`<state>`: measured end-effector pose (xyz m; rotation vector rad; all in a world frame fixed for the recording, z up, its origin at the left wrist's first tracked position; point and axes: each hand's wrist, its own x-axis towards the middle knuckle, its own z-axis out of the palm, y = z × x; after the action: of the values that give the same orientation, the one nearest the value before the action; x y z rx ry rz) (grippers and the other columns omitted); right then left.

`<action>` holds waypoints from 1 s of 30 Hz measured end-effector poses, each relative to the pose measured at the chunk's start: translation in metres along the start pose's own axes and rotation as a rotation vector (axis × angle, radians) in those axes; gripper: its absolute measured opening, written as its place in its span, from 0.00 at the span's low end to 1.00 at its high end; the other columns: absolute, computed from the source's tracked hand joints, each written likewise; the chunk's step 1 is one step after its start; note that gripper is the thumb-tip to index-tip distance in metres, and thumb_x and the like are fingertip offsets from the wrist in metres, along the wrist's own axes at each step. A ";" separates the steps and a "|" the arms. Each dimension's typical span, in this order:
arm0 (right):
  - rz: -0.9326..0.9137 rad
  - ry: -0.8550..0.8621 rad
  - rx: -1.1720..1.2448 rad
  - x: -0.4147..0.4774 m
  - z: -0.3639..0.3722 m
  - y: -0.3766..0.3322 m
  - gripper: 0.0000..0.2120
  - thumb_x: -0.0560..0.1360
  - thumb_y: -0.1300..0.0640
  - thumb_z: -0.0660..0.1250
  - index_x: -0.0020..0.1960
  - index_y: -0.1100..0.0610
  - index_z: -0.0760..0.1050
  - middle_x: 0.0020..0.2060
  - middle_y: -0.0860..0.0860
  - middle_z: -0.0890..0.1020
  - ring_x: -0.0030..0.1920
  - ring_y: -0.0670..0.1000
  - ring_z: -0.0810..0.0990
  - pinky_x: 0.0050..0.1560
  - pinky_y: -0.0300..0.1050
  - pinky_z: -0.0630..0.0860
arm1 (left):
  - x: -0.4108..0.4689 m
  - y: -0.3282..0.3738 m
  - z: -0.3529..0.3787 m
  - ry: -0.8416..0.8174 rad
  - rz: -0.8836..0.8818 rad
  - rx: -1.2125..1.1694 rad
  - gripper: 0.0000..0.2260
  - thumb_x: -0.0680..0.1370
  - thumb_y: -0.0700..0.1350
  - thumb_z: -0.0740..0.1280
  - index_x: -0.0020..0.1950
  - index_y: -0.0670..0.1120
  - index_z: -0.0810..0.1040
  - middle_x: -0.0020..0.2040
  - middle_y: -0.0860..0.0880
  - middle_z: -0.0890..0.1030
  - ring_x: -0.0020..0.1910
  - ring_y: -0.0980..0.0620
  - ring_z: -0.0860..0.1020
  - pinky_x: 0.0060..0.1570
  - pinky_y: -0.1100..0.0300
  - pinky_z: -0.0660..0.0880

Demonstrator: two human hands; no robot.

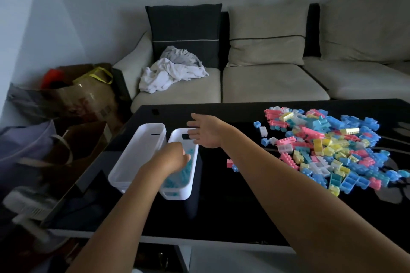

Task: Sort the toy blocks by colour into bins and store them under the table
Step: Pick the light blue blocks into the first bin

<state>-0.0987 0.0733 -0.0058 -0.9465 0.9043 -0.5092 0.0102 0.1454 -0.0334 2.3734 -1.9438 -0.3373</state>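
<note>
Your left hand (175, 157) dips curled fingers into the white bin (177, 195) of blue blocks (174, 182), whether gripping one you cannot tell, your right hand (207, 132) hovers spread wide above its far end, beside an empty bin (137, 150), and the mixed pile (328, 146) lies well right on the desk (221, 206).

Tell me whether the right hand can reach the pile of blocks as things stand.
Probably yes: the right hand is open, and only bare table lies between it and the pile of blocks.
</note>
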 end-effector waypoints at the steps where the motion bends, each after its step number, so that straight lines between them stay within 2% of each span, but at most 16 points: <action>1: -0.030 -0.001 -0.012 -0.003 -0.003 -0.003 0.25 0.81 0.49 0.55 0.73 0.62 0.62 0.72 0.62 0.64 0.73 0.58 0.61 0.72 0.50 0.57 | -0.001 0.001 -0.001 0.037 0.008 -0.014 0.10 0.80 0.48 0.59 0.52 0.43 0.73 0.41 0.48 0.77 0.45 0.48 0.75 0.45 0.58 0.68; 4: -0.128 0.061 -0.122 -0.024 -0.020 -0.012 0.17 0.80 0.55 0.60 0.64 0.64 0.72 0.64 0.61 0.75 0.64 0.58 0.74 0.65 0.49 0.71 | 0.001 0.006 -0.004 0.181 0.040 -0.081 0.16 0.79 0.49 0.62 0.63 0.42 0.71 0.58 0.45 0.77 0.59 0.45 0.75 0.55 0.56 0.70; 6: -0.174 0.173 -0.266 -0.042 -0.042 -0.016 0.14 0.79 0.58 0.62 0.61 0.64 0.74 0.59 0.60 0.78 0.58 0.56 0.79 0.62 0.48 0.74 | 0.006 0.018 -0.005 0.271 0.115 -0.175 0.16 0.78 0.48 0.64 0.64 0.43 0.72 0.61 0.45 0.76 0.61 0.46 0.74 0.57 0.57 0.68; 8: -0.271 0.320 -0.488 -0.060 -0.075 -0.014 0.13 0.78 0.59 0.63 0.60 0.62 0.76 0.56 0.59 0.80 0.53 0.53 0.80 0.62 0.51 0.75 | 0.012 0.037 -0.004 0.310 0.217 -0.261 0.15 0.77 0.47 0.65 0.62 0.44 0.74 0.60 0.47 0.77 0.60 0.48 0.75 0.56 0.62 0.67; 9: -0.330 0.399 -0.613 -0.070 -0.095 -0.009 0.11 0.78 0.58 0.63 0.59 0.60 0.76 0.53 0.57 0.81 0.50 0.51 0.80 0.60 0.50 0.76 | 0.013 0.050 -0.002 0.301 0.274 -0.292 0.15 0.77 0.47 0.66 0.62 0.45 0.74 0.60 0.48 0.77 0.59 0.50 0.75 0.55 0.63 0.67; 11: -0.420 0.561 -0.790 -0.090 -0.135 0.003 0.09 0.78 0.57 0.64 0.54 0.59 0.78 0.44 0.51 0.81 0.44 0.48 0.79 0.51 0.42 0.78 | 0.016 0.077 0.003 0.237 0.394 -0.324 0.15 0.78 0.47 0.65 0.64 0.47 0.73 0.62 0.49 0.75 0.60 0.53 0.75 0.53 0.66 0.67; 13: -0.452 0.705 -0.877 -0.108 -0.170 0.018 0.08 0.77 0.57 0.64 0.49 0.60 0.78 0.41 0.52 0.81 0.42 0.51 0.80 0.42 0.38 0.74 | 0.018 0.106 0.009 0.152 0.500 -0.319 0.16 0.78 0.47 0.65 0.65 0.48 0.72 0.64 0.50 0.74 0.62 0.54 0.73 0.55 0.67 0.66; 15: -0.403 0.812 -0.934 -0.121 -0.201 0.035 0.08 0.77 0.57 0.64 0.48 0.60 0.79 0.41 0.52 0.81 0.43 0.54 0.80 0.42 0.41 0.75 | 0.023 0.133 0.020 0.082 0.568 -0.305 0.16 0.79 0.47 0.63 0.67 0.49 0.71 0.66 0.50 0.72 0.64 0.55 0.72 0.58 0.66 0.66; 17: -0.358 0.880 -0.958 -0.129 -0.225 0.052 0.09 0.77 0.58 0.64 0.48 0.62 0.79 0.43 0.54 0.82 0.43 0.55 0.81 0.46 0.48 0.78 | 0.031 0.157 0.032 0.028 0.620 -0.286 0.15 0.80 0.46 0.62 0.67 0.49 0.70 0.68 0.51 0.70 0.62 0.54 0.72 0.59 0.63 0.67; 19: -0.320 0.897 -0.967 -0.136 -0.243 0.065 0.08 0.77 0.58 0.64 0.48 0.61 0.79 0.44 0.55 0.83 0.44 0.55 0.82 0.49 0.51 0.79 | 0.041 0.179 0.047 -0.019 0.671 -0.285 0.14 0.80 0.44 0.61 0.66 0.49 0.72 0.68 0.51 0.70 0.63 0.54 0.72 0.59 0.63 0.67; 22: -0.298 0.860 -1.006 -0.142 -0.255 0.074 0.07 0.77 0.59 0.66 0.53 0.58 0.79 0.49 0.52 0.83 0.47 0.50 0.81 0.50 0.43 0.78 | 0.055 0.203 0.070 -0.078 0.738 -0.292 0.14 0.82 0.43 0.58 0.67 0.49 0.71 0.69 0.50 0.70 0.67 0.53 0.69 0.59 0.64 0.65; 25: -0.346 0.847 -1.105 -0.139 -0.256 0.078 0.11 0.76 0.58 0.66 0.58 0.57 0.77 0.53 0.51 0.82 0.50 0.48 0.79 0.51 0.39 0.75 | 0.064 0.219 0.093 -0.122 0.797 -0.269 0.16 0.82 0.45 0.57 0.71 0.52 0.68 0.73 0.51 0.65 0.73 0.53 0.61 0.70 0.57 0.59; 27: -0.373 0.828 -1.163 -0.139 -0.254 0.078 0.15 0.76 0.57 0.67 0.62 0.54 0.75 0.55 0.50 0.80 0.50 0.47 0.77 0.49 0.36 0.72 | 0.070 0.221 0.105 -0.063 0.810 -0.213 0.17 0.83 0.50 0.55 0.72 0.51 0.67 0.74 0.52 0.64 0.74 0.53 0.58 0.74 0.55 0.54; 30: -0.448 0.749 -1.218 -0.135 -0.247 0.074 0.21 0.76 0.55 0.66 0.68 0.49 0.70 0.60 0.47 0.77 0.54 0.47 0.75 0.55 0.37 0.69 | 0.076 0.216 0.113 0.038 0.778 -0.249 0.18 0.83 0.52 0.53 0.71 0.48 0.68 0.70 0.50 0.69 0.71 0.52 0.62 0.70 0.57 0.58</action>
<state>-0.3801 0.0923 -0.0794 -2.1696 1.7601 -0.7116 -0.2065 0.0378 -0.1152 1.3227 -2.4267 -0.4316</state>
